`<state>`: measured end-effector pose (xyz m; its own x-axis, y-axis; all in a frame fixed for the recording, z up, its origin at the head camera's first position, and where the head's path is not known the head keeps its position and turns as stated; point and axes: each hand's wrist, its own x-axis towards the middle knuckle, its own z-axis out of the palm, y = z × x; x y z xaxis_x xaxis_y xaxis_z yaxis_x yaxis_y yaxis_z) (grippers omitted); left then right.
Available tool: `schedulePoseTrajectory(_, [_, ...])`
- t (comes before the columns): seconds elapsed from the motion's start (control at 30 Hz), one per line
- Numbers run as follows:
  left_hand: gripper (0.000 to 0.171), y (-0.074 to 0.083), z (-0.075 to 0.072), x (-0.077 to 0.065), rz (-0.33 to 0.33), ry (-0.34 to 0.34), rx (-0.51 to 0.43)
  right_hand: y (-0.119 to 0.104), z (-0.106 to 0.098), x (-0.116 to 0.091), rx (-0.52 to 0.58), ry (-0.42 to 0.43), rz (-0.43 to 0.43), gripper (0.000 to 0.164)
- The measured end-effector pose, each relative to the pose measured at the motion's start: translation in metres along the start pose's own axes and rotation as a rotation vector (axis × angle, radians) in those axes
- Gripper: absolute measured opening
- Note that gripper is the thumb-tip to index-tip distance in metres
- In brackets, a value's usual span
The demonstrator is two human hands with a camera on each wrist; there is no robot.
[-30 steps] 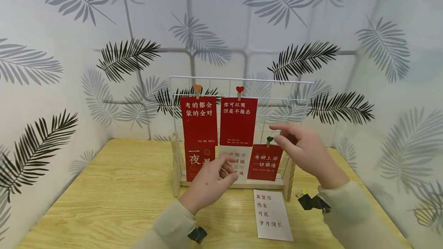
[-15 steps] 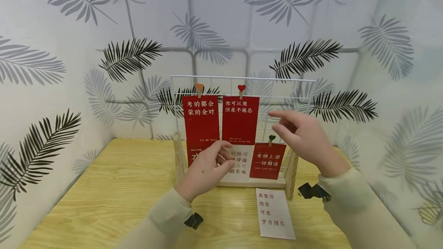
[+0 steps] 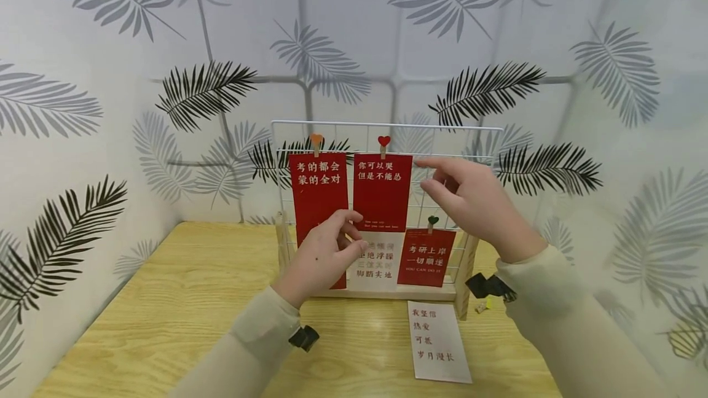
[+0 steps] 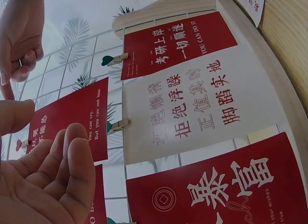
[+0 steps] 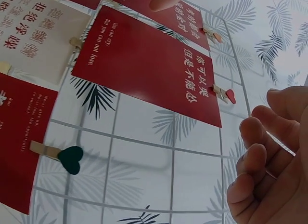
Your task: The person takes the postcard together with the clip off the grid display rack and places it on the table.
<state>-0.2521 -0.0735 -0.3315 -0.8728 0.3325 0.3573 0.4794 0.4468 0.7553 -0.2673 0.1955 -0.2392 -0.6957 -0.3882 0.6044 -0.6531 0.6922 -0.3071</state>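
Note:
My left hand [image 3: 326, 257] hovers before the rack's left cards, its fingers loosely bent and holding nothing. To the right of the upper middle red card [image 3: 381, 195], my right hand [image 3: 470, 201] is raised with nothing in it. Both stand in front of a white wire grid rack [image 3: 442, 128] on a wooden base. Pegs with an orange heart [image 3: 316, 139] and a red heart [image 3: 384, 141] top the two upper red cards. A green-heart peg [image 5: 53, 154] clips the lower right red card [image 3: 423, 275]. Between the lower red cards hangs a white card [image 4: 192, 103]; the lower left red card [image 4: 216, 185] is partly hidden in the head view.
On the wooden table [image 3: 166, 312], a white card with red writing [image 3: 439, 343] lies flat before the rack's right side. A small yellowish item [image 3: 484, 306] lies near the right wristband. Leaf-patterned walls rise behind and at both sides.
My right hand has moved left and up, from above the green-heart peg towards the upper middle red card. The left hand has shifted left and slightly up.

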Motion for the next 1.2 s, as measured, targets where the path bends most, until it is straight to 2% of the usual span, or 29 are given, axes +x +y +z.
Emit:
schedulePoseTrajectory(0.53, [0.039,0.004,-0.021,0.015,-0.008,0.078,0.074,-0.018,0.001,0.034,-0.071,-0.033,-0.001,0.038])
schedulePoseTrajectory(0.77, [0.038,0.005,-0.028,0.023,-0.019,0.067,0.080,-0.025,0.002,0.048,-0.118,-0.060,0.023,0.040])
schedulePoseTrajectory(1.0, [0.036,0.005,-0.029,0.029,-0.042,0.047,0.067,-0.031,0.003,0.059,-0.182,-0.111,0.051,0.042])
schedulePoseTrajectory(1.2, [0.037,0.004,-0.028,0.034,-0.060,0.041,0.097,-0.034,0.006,0.068,-0.248,-0.136,0.073,0.045])
